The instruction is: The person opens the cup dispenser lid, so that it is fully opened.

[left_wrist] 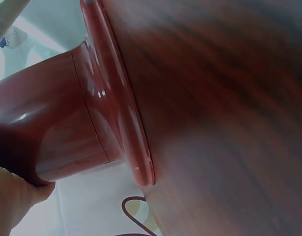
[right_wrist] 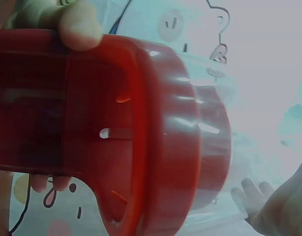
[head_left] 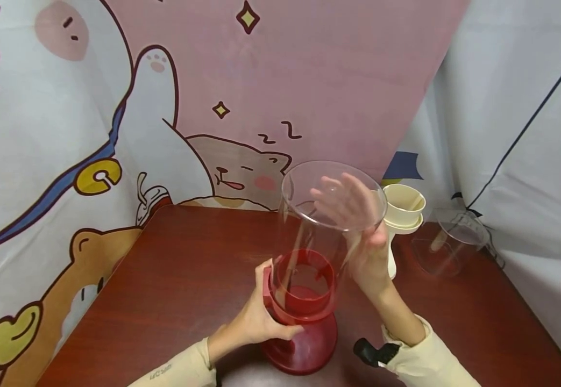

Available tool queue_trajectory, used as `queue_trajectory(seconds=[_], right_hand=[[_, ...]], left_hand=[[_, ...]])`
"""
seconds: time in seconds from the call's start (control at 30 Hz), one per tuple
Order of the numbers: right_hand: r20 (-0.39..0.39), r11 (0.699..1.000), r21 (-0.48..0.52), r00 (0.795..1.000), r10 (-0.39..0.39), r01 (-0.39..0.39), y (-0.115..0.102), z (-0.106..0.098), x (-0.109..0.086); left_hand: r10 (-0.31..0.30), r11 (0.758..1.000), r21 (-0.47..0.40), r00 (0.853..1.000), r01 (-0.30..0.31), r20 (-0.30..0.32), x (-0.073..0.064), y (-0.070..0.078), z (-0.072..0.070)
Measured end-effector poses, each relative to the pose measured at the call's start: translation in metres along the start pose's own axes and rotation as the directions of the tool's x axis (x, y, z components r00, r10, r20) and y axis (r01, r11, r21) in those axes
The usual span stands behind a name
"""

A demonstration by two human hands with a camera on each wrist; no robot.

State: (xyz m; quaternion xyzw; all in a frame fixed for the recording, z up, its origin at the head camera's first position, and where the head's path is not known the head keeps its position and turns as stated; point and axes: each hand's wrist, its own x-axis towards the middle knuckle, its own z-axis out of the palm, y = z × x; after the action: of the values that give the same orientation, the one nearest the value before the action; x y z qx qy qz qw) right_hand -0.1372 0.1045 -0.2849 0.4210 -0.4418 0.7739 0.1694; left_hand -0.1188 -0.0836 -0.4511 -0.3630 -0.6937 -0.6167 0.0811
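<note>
A glossy red stand with a round foot is upright on the table near its front edge. My left hand grips the stand's upper body, its thumb across the near side. On top, a tall clear cylinder with an open rim sits around the red ring. Against the cylinder's right side rests my right hand, fingers extended and spread, partly seen through the clear wall. In the right wrist view, slots show inside the red body. The left wrist view shows the red foot against the tabletop.
Behind my right hand stands a cream-coloured stand of similar shape. Farther right is another clear container. The brown tabletop meets a cartoon-printed cloth at the back and a pale cloth at the right.
</note>
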Motion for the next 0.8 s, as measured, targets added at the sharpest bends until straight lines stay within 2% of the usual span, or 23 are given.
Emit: queue_trajectory(seconds=[0.1,0.27,0.37,0.47,0.53,0.63,0.8], right_hand=[[-0.003,0.999,-0.033,1.000,-0.011,0.011,-0.002,0.007,-0.001],[0.044,0.989,-0.150,0.999,-0.009,0.016,-0.003,0.015,0.004],[0.068,0.979,-0.206,0.998,0.003,0.011,-0.003,0.014,0.010],[0.077,0.972,-0.233,0.997,0.031,-0.012,-0.003,0.010,0.017],[0.076,0.974,-0.225,0.996,0.046,-0.028,-0.002,0.008,0.021],[0.066,0.982,-0.185,0.996,0.053,-0.040,-0.001,0.004,0.024],[-0.001,0.998,-0.056,0.999,0.041,-0.041,-0.002,-0.002,0.015]], left_hand=[[0.002,1.000,0.028,1.000,-0.002,-0.003,-0.001,0.000,0.000],[0.040,0.998,0.057,0.999,-0.039,-0.019,-0.003,-0.001,0.000],[0.068,0.998,0.013,0.997,-0.068,-0.021,-0.002,-0.002,0.001],[0.068,0.997,-0.035,0.997,-0.069,-0.025,-0.001,-0.002,0.003],[0.056,0.997,-0.056,0.998,-0.057,-0.025,0.000,-0.001,0.003],[0.025,0.999,-0.032,0.999,-0.026,-0.026,0.000,0.001,0.004],[-0.015,1.000,-0.001,1.000,0.015,-0.016,-0.001,0.001,0.004]])
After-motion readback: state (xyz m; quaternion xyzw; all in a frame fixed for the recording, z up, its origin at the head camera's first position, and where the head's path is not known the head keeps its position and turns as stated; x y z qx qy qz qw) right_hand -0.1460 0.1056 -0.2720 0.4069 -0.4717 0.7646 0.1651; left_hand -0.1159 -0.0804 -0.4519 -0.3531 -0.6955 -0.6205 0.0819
